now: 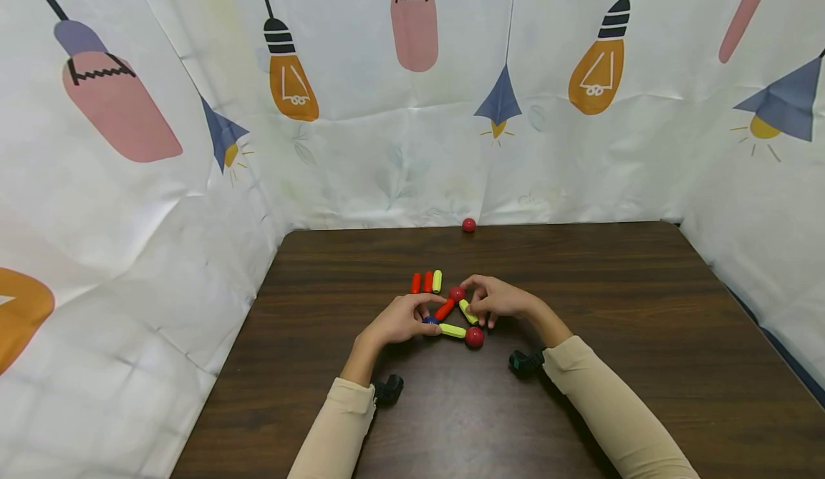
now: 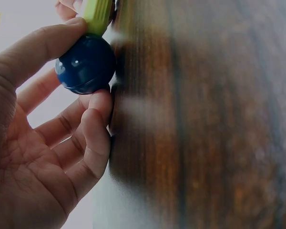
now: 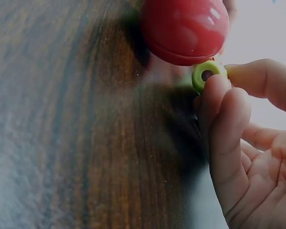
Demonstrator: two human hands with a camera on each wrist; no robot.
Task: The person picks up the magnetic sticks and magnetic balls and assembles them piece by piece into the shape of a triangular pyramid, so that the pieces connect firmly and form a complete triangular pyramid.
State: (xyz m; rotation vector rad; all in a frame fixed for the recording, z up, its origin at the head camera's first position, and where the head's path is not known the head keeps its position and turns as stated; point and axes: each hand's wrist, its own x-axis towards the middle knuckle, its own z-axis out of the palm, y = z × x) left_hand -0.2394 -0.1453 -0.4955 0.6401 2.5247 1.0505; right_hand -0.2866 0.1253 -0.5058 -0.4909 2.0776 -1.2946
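While the right hand [image 1: 501, 300] pinches a lime rod [image 1: 467, 311] below and right of the head view's centre, the left hand [image 1: 401, 320] grips a blue ball [image 2: 86, 64], attached to a second lime rod [image 1: 452, 331] ending in a red ball [image 1: 474, 337]; three loose rods [image 1: 428, 282] lie above.

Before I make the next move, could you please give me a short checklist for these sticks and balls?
1. Left hand holding the blue ball: ok, thumb and fingertips around it.
2. Right hand has a grip on the pinched yellow-green stick: ok.
3. That stick's near end seated on the near red ball: not ok, its end face shows bare.
4. Its other end meeting the red ball by the right fingertips: cannot tell, too small.
5. Spare red sticks and spare yellow-green stick lying nearby: ok.
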